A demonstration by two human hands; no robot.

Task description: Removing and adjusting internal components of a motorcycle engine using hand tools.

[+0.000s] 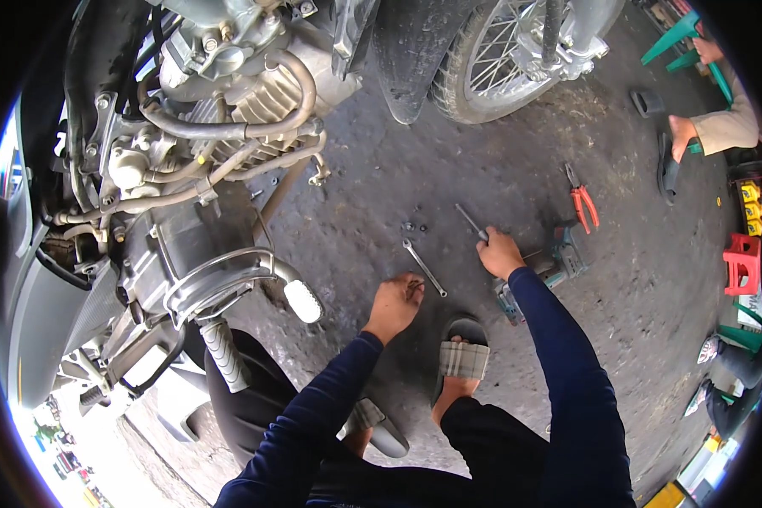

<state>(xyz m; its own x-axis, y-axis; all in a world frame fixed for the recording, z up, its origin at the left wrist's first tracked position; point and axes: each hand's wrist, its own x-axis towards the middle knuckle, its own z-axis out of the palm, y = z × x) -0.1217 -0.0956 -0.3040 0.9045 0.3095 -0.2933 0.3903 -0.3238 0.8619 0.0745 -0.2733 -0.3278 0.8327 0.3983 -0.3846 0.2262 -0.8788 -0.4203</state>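
My left hand (395, 300) is low over the floor left of a combination wrench (425, 268), fingers curled round something I cannot make out. My right hand (497, 251) grips a slim metal tool (469, 220), like a screwdriver, pointing up and left. A few small dark metal parts (413, 227) lie above the wrench. Cordless power tools (565, 256) lie beside my right hand, partly hidden by my arm, with red-handled pliers (582, 207) beyond them. The motorcycle engine (245, 110) fills the upper left, its white-padded foot pedal (303, 300) left of my left hand.
A spoked front wheel (466, 102) stands at the top. At the right are another person's bare foot (681, 135), loose sandals (665, 169), green seats (677, 38), a red stool (742, 262) and another seated person's dark-clad legs (728, 389). My sandalled feet (461, 360) rest on the stained floor.
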